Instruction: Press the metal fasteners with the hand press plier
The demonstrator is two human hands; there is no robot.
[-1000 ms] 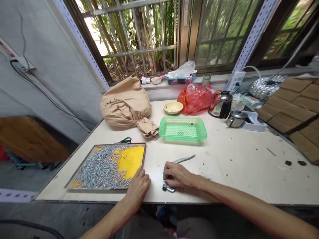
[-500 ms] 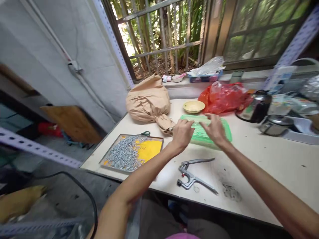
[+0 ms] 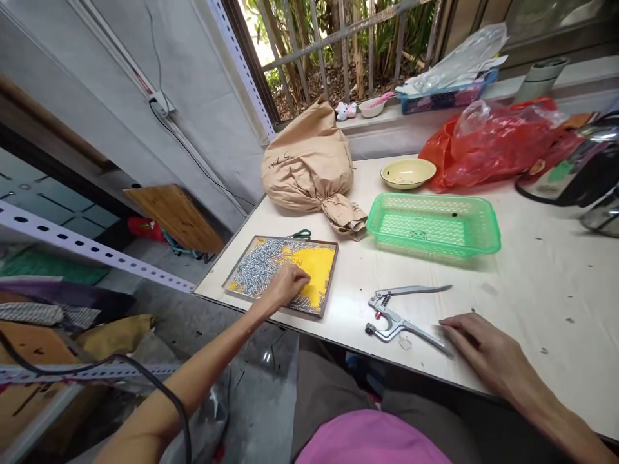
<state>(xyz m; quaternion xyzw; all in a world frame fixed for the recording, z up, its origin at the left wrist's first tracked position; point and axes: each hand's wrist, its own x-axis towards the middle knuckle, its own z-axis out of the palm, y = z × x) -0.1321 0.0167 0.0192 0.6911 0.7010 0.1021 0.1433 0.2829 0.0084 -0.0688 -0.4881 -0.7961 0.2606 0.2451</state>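
Observation:
A shallow tray (image 3: 330, 283) with a yellow bottom holds a heap of small, slender silver metal pieces (image 3: 258, 267). Over its middle is my left hand (image 3: 287, 284), fingers drawn together in a pinch; whatever is between the fingertips, if anything, is hidden. My right hand (image 3: 491, 351) rests on the table at the right, palm down with the fingers stretched out, holding nothing. Just left of those fingers lies a pair of silver hand-press pliers (image 3: 399, 322) with its handles spread. Behind the pliers sits a green plastic basket (image 3: 435, 248) with perforated sides.
Dark green scissor handles (image 3: 302, 234) poke out behind the tray. A tied brown cloth bag (image 3: 309, 167), a yellow oval dish (image 3: 409, 174) and a red plastic bag (image 3: 498, 151) line the back. An electric kettle (image 3: 592, 164) stands far right. The table's front edge runs close below.
My hands have left the green basket. The left moved down and left to the tray; the right came toward me and lowered onto the table beside the pliers. The view has shifted too.

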